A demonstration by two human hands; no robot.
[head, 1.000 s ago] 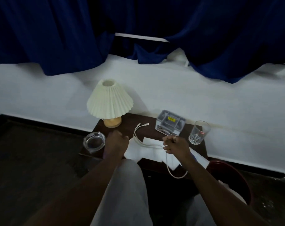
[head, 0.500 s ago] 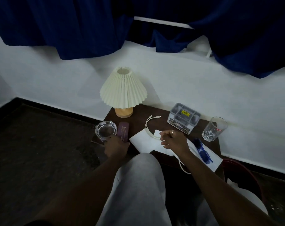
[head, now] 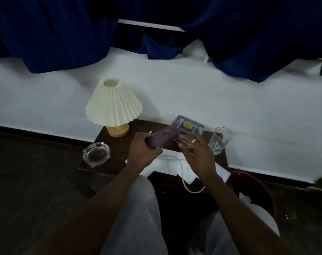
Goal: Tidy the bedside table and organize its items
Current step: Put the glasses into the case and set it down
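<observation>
Gripping the near end of a purple case (head: 162, 139), the left hand (head: 142, 153) holds it lifted above the middle of the bedside table (head: 105, 167). The right hand (head: 197, 153) is at the case's far end, fingers loosely curled; whether it grasps anything I cannot tell. A pleated lamp (head: 113, 105) stands at the back left corner, a glass ashtray (head: 96, 153) at the left edge, a grey organizer (head: 187, 125) along the back edge, a drinking glass (head: 220, 140) at the right edge. White papers (head: 167, 167) and a cable (head: 186, 183) overhang the front edge.
</observation>
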